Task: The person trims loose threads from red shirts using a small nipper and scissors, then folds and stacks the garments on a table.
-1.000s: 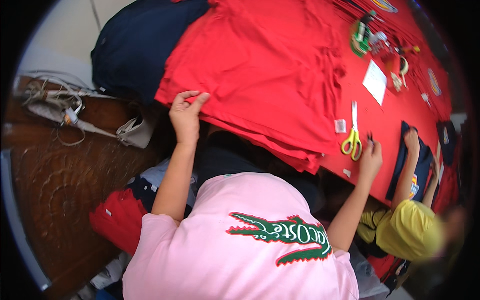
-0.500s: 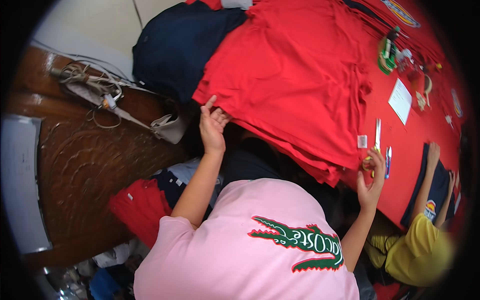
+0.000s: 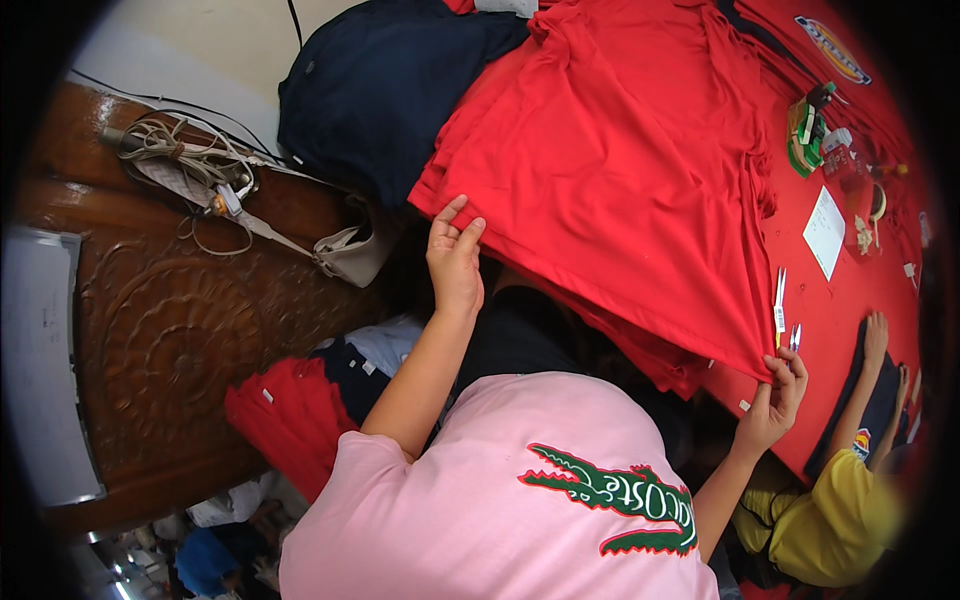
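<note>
A stack of red shirts [image 3: 610, 150] lies spread on the table's near side. My left hand [image 3: 457, 262] is closed at the near left hem of the top red shirt, its thumb and forefinger on the edge. The right hand [image 3: 782, 398] pinches that shirt's near right corner, and the hem runs nearly straight between my hands. Just beyond the right hand lie scissors [image 3: 780, 296], their handles partly hidden, and a small blue-handled tool [image 3: 796, 336] is beside them. The lower red layers hang over the edge beneath the hem.
A dark navy garment pile [image 3: 370, 100] sits at the far left. White paper [image 3: 825, 232] and a green tape dispenser [image 3: 804, 138] lie on the right. A co-worker's arm [image 3: 852, 398] rests on navy cloth there. A beige bag [image 3: 357, 250] and coiled cables [image 3: 165, 150] are left.
My right hand has moved from beside the scissors to the shirt's corner and taken hold of it. That corner has been drawn right, over the label. My left fingers have closed at the hem.
</note>
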Demonstrator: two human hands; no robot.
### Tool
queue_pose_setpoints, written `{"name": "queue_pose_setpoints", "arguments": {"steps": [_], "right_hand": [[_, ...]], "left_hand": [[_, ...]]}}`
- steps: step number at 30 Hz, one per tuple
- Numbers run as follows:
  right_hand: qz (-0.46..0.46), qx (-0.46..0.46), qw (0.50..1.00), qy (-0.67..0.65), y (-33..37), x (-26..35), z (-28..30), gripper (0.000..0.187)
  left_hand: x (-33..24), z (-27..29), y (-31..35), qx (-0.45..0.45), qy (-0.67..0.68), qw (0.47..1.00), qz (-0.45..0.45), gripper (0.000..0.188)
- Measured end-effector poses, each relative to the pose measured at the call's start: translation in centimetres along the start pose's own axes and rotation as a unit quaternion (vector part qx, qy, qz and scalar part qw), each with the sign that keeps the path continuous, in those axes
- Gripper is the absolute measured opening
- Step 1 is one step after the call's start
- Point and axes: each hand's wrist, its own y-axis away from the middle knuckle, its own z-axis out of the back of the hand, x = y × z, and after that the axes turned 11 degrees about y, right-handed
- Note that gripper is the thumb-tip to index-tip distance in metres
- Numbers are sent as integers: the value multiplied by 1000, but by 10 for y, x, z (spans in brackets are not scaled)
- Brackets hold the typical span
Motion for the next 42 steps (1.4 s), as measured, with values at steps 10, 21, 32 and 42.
{"name": "queue_pose_setpoints", "arguments": {"steps": [10,21,32,42], "right_hand": [[-118,-18,993,-20,20,-48,-12,11],[-168,32,984,-45,27,-73,-22,17],[-170,46,982,-67,27,-73,-24,15],[-158,45,982,-90,29,-84,-25,19]], "left_hand": [[-40,-9,-10,39,56,993,-101,58],[-40,2,-15,61,89,990,-91,63],[-35,4,-20,24,95,992,-84,58],[-33,-14,-13,62,-9,992,-105,79]]}}
